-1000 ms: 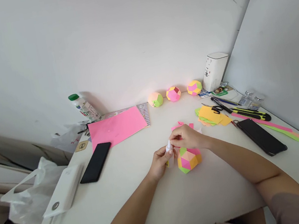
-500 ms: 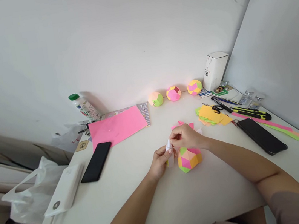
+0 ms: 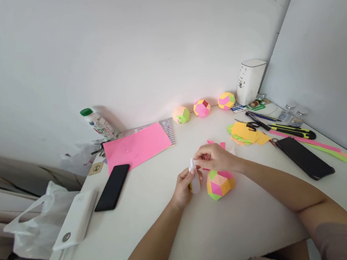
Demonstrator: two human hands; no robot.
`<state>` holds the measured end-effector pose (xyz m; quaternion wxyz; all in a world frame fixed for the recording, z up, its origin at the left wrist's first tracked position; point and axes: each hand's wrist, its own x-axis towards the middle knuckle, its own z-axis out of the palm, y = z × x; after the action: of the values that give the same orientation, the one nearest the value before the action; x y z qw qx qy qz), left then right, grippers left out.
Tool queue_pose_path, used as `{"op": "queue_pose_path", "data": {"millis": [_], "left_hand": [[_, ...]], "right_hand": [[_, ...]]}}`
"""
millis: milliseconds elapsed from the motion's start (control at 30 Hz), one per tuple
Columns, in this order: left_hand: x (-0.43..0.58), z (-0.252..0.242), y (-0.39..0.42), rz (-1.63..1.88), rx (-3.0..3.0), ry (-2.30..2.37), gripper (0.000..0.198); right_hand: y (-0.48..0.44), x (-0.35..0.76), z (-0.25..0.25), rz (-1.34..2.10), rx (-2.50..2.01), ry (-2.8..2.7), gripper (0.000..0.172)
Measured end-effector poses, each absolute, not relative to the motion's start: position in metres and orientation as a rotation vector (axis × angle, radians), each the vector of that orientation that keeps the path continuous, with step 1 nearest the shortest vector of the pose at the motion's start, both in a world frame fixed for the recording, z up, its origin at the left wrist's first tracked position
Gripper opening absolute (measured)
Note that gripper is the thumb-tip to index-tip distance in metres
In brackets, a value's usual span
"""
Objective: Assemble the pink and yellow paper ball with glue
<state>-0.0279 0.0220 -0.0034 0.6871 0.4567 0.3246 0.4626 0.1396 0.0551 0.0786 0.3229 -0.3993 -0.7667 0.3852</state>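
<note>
My left hand [image 3: 183,187] is wrapped round a small white glue bottle [image 3: 195,181], held upright with its pointed nozzle up. Beside the nozzle, my right hand [image 3: 213,158] has its thumb and fingers drawn together in a pinch; whatever is between them is too small or hidden to make out. Just below that hand, a many-faced paper ball [image 3: 219,184] in pink, peach, orange and green rests on the white table [image 3: 162,220]. Pink paper scraps [image 3: 221,145] lie behind the right hand, partly covered by it.
Three finished-looking paper balls [image 3: 202,108] stand along the wall. Left are a pink sheet [image 3: 136,145], a phone [image 3: 112,187] and a bottle [image 3: 101,123]. Right are orange and green paper pieces [image 3: 246,132], scissors [image 3: 252,125], a cutter knife [image 3: 293,131] and a black phone [image 3: 305,157].
The glue bottle has shifted slightly left and shows more of its body. My right fingers have come a little away from its nozzle. The paper ball stays in place.
</note>
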Motion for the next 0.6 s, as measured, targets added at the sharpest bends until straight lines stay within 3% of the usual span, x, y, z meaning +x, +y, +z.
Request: {"op": "queue_pose_path", "data": {"millis": [367, 600], "left_hand": [[-0.0273, 0.0009, 0.0189, 0.992, 1.059, 0.707, 0.035], [-0.0252, -0.0033, 0.0201, 1.051, 0.973, 0.651, 0.026]], "right_hand": [[0.0577, 0.1420, 0.0765, 1.143, -1.011, -2.045, 0.011], [0.0573, 0.1389, 0.0713, 1.031, -1.037, -2.047, 0.012]]}}
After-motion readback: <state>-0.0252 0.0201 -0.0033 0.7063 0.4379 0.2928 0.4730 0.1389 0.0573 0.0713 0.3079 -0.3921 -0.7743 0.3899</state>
